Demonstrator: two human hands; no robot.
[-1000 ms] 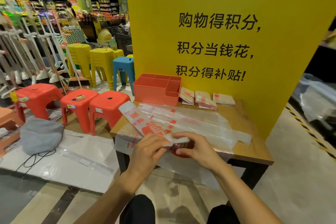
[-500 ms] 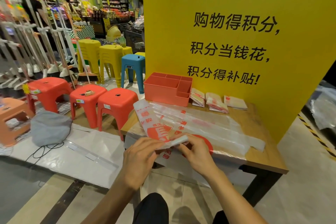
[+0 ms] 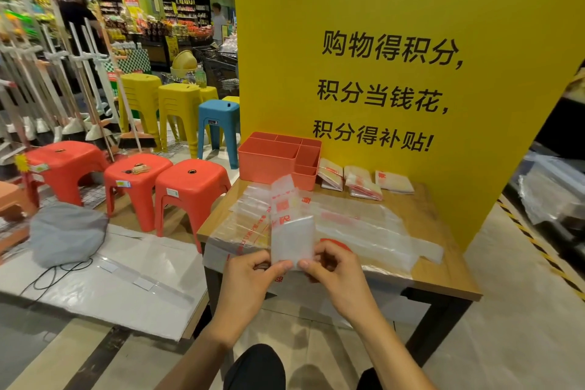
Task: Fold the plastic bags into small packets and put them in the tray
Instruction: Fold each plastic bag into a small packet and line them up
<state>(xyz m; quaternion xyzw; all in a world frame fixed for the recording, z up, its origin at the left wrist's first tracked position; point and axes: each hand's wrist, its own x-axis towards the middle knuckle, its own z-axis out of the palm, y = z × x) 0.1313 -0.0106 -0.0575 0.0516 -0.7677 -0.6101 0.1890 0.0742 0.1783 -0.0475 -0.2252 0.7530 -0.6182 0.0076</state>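
**Head view: plastic bag at the strip stage of folding.** The left hand (image 3: pixel 250 275) and right hand (image 3: pixel 332 272) hold a bag strip (image 3: pixel 292 231) by its lower edge, above the near edge of the worktop (image 3: pixel 443 275). The fingers (image 3: pixel 281 265) of each hand are curled, thumb against forefinger, pinching the film at its two lower corners.

**Change.** A second ago the same strip lay slanted and almost flat across the worktop, with only its near end pinched. It now stands upright from the fingers, its upper end slightly curled. Judged from this, the lengthwise folds are done and the strip is raised for folding end over end into a packet (the lower part looks denser and whiter, perhaps a first crosswise fold, though this cannot be settled).

**Task things.**
- The orange tray (image 3: pixel 269 161), divided into compartments, stands at the far left of the worktop against the yellow panel (image 3: pixel 380 9). Its inside is only partly in view.
- Three finished packets (image 3: pixel 362 184) lie just beside the tray on the worktop, not in it.
- Further flat bags (image 3: pixel 364 225) lie spread beneath and beyond the strip.

**Writing.**
- The panel reads 购物得积分,积分当钱花,积分得补贴! in black.
- The strip, the flat bags and the packets carry red print, too blurred to read.
- The small labels on the red stools (image 3: pixel 190 187) are illegible.
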